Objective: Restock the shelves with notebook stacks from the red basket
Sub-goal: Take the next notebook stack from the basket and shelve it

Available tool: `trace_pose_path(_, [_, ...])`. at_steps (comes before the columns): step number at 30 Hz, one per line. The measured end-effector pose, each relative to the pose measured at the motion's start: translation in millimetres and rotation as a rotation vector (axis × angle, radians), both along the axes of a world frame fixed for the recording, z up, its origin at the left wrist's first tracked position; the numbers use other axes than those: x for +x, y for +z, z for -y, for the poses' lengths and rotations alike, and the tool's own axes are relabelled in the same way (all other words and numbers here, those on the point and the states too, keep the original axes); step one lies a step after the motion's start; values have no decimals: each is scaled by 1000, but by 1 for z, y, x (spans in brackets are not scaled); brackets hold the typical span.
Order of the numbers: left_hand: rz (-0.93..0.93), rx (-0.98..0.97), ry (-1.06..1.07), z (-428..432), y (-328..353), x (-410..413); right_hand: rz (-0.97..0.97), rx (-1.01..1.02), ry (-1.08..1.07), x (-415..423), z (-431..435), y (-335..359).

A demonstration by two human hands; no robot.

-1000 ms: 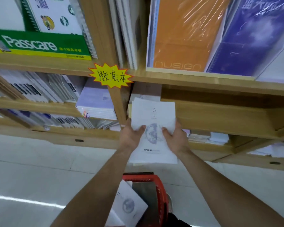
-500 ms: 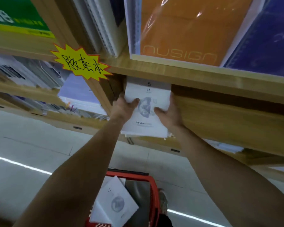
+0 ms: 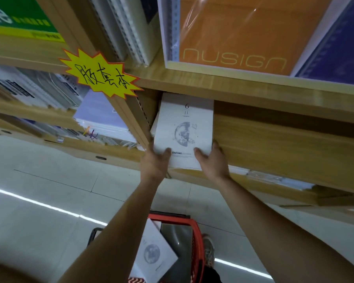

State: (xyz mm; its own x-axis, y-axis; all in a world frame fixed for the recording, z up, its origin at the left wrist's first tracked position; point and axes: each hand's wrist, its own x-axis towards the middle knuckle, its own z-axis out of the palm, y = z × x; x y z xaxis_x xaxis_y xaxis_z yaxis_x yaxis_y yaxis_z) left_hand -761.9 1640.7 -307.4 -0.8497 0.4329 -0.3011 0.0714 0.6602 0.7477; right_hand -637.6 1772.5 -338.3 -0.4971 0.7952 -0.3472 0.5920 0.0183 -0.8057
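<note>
Obs.: a person stands at the wooden shelf (image 3: 274, 144), both arms stretched forward. The notebook stack (image 3: 184, 129) has a white cover with a moon print and the figures 6 and 11. It lies mostly inside the compartment just right of the upright divider (image 3: 135, 119), with its far edge tucked under the upper board. The near edge sticks out toward the person.

Left hand (image 3: 154, 162): thumb flat on the cover at the near left corner, fingers curled beneath the stack and hidden. Right hand (image 3: 212, 160): thumb on the cover at the near right corner, the rest wrapped round the right edge. Both hands grip the stack; neither is slack.

The red basket (image 3: 196, 242) sits on the floor below, between the arms, with at least 1 more white notebook (image 3: 153, 256) leaning in it. A yellow star label (image 3: 99, 75) is fixed to the divider, up and to the left. An orange notebook (image 3: 243, 31) stands on the shelf above.

Judgement: the step in hand is seating the stack.
- Push evenly with both hands so it goes in square. The left edge is very near the divider and could catch if skewed.
- Press the thumbs down so the top covers do not fan or slide.
- Draw the lower fingers out only once the weight rests on the shelf, 1 hand at a time.
- Finish by pressing the near edge flush.

Risk: the shelf appears to slope toward the aisle, so a stack let go too soon may creep back out.
</note>
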Motion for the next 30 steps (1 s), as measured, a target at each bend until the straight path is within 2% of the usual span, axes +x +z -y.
trace_pose_path(5, [-44,82,26,-18,7,-10,-39,58,-18,-12,-3,7])
trace_pose_path(9, [-21,73,-36,-32,14,-33,-24,63,1,-30,-18,18])
trace_pose_path(13, [-13,43,-104,-4,0,-27,-38,62,17,-23,-14,24])
trace_pose_path(17, [-17,56,-161,28,-17,-12,45,138,119,-8,3,22])
trace_pose_path(20, [26,121,-98,13,-10,-11,92,145,93,-17,1,26])
trace_pose_path(26, [164,255,-55,-23,12,-42,44,99,40,-56,-12,30])
trace_pose_path(30, [165,90,-158,-1,5,-25,79,128,72,-59,-18,30])
